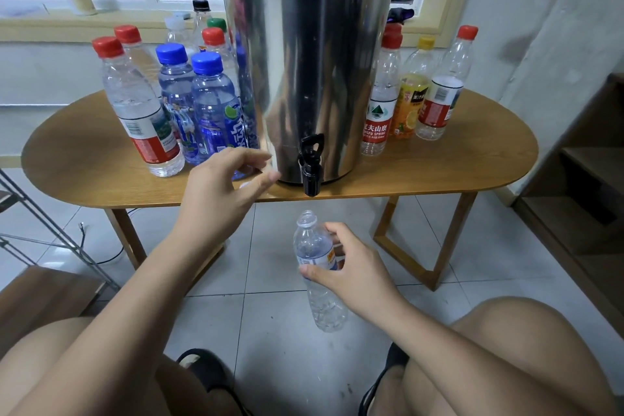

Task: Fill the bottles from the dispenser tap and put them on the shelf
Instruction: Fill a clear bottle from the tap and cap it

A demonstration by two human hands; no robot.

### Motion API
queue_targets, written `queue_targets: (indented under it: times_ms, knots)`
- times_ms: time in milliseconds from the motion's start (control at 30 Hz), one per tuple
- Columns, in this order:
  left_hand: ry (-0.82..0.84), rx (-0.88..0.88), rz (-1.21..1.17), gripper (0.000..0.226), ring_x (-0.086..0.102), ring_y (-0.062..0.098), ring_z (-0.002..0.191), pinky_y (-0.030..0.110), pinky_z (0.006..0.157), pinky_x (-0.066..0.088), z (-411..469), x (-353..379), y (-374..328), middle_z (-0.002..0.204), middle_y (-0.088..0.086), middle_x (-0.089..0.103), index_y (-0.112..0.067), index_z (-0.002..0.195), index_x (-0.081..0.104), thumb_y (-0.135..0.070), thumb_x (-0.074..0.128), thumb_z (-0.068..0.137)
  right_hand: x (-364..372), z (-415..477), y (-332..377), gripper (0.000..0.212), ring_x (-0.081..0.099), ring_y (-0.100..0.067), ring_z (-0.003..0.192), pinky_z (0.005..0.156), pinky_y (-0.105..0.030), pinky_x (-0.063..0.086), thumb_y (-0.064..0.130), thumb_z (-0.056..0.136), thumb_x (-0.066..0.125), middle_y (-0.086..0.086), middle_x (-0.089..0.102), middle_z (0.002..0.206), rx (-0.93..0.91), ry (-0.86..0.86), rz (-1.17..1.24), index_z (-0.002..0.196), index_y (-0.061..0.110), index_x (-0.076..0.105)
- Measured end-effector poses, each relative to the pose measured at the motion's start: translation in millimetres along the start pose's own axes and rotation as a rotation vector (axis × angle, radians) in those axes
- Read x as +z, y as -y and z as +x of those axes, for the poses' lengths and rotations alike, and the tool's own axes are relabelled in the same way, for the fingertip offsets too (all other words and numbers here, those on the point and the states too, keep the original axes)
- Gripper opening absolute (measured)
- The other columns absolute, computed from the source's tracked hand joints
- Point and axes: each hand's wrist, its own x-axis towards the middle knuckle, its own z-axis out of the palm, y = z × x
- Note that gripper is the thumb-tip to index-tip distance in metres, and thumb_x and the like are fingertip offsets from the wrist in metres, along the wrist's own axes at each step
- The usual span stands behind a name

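A tall steel dispenser (pixel 304 54) stands on the oval wooden table (pixel 439 176), its black tap (pixel 310 165) hanging over the front edge. My right hand (pixel 351 270) grips a clear uncapped bottle (pixel 312 243) by its label, upright, a little below the tap and above the floor. The bottle looks almost empty. My left hand (pixel 223 186) hovers over the table's front edge just left of the tap, fingers loosely spread. A small white cap (pixel 244 184) lies on the table under its fingertips.
Several capped bottles with red and blue caps (pixel 175 101) stand left of the dispenser, three more (pixel 415 94) to its right. A dark wooden shelf (pixel 587 159) is at the right wall, a metal rack (pixel 50 233) at the left. My knees frame the tiled floor.
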Motion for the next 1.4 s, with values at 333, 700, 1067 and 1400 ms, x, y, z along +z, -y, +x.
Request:
queue_targets:
  times_ms: [333,700,1067,1400]
  knots:
    - [0.066,0.195,-0.100,0.041,0.066,-0.002,0.118,0.012,0.090,0.045,12,8,-57,0.121,-0.022,0.073,-0.031,0.135,0.072,-0.024,0.083,0.096,-4,11,1,0.068,0.066,0.000,0.111,0.095,-0.024,0.058,0.050,0.082,0.091,0.025,0.067,0.125,0.027,-0.038,0.033,0.138,0.044,0.053]
    - [-0.118,0.396,0.024,0.014,0.073,0.012,0.096,0.029,0.086,0.057,11,19,-49,0.105,-0.013,0.079,-0.018,0.108,0.081,-0.014,0.083,0.095,3,20,-5,0.067,0.064,0.000,0.111,0.093,-0.018,0.054,0.049,0.085,0.089,0.022,0.066,0.127,-0.001,-0.048,0.033,0.141,0.040,0.053]
    - [-0.058,0.569,0.071,0.015,0.072,0.008,0.123,0.049,0.090,0.060,-18,19,-30,0.122,-0.009,0.080,-0.015,0.114,0.085,-0.010,0.080,0.101,2,20,-4,0.074,0.062,0.011,0.103,0.086,-0.007,0.048,0.053,0.084,0.089,0.023,0.064,0.127,0.021,-0.040,0.019,0.145,0.040,0.050]
    - [-0.106,0.302,-0.031,0.029,0.072,0.002,0.107,0.032,0.084,0.058,-27,13,-27,0.114,-0.012,0.078,-0.020,0.123,0.079,-0.018,0.085,0.095,0,18,-2,0.078,0.066,-0.007,0.111,0.097,-0.028,0.058,0.054,0.082,0.090,0.016,0.064,0.134,0.027,-0.051,-0.014,0.148,0.038,0.050]
